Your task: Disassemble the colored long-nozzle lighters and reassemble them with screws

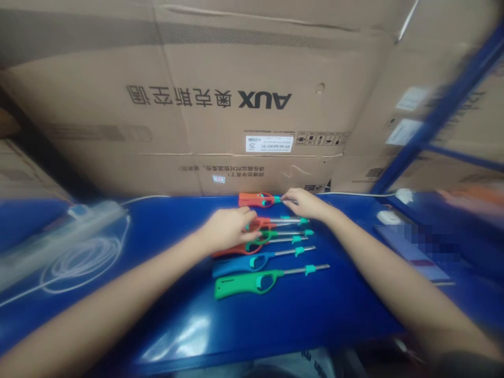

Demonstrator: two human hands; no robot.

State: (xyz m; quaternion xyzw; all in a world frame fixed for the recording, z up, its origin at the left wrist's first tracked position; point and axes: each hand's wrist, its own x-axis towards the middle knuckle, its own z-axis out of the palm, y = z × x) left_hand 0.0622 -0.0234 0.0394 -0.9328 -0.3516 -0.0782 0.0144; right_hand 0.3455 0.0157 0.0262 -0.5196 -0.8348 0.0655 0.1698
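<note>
Several long-nosed gas lighters lie in a row on a blue tabletop, their metal nozzles pointing right, with teal clips on them. My left hand point(229, 228) is closed over the handles in the middle of the row, its fingers around an orange-red lighter point(258, 224). At the back, my right hand point(302, 202) pinches the nozzle end of a red lighter point(252, 200) by its teal piece. Below my left hand are a green-handled lighter point(270, 234), partly covered, and another red lighter point(232, 249). Nearest to me lie a blue lighter point(238, 264) and a green lighter point(240, 284).
A large cardboard box point(212, 52) with upside-down print stands behind the blue tabletop point(275, 320). Coiled white cable point(84, 260) and a power strip point(90, 220) lie on the left. A blue metal post point(437, 110) rises at right, near a flat pad point(409, 252).
</note>
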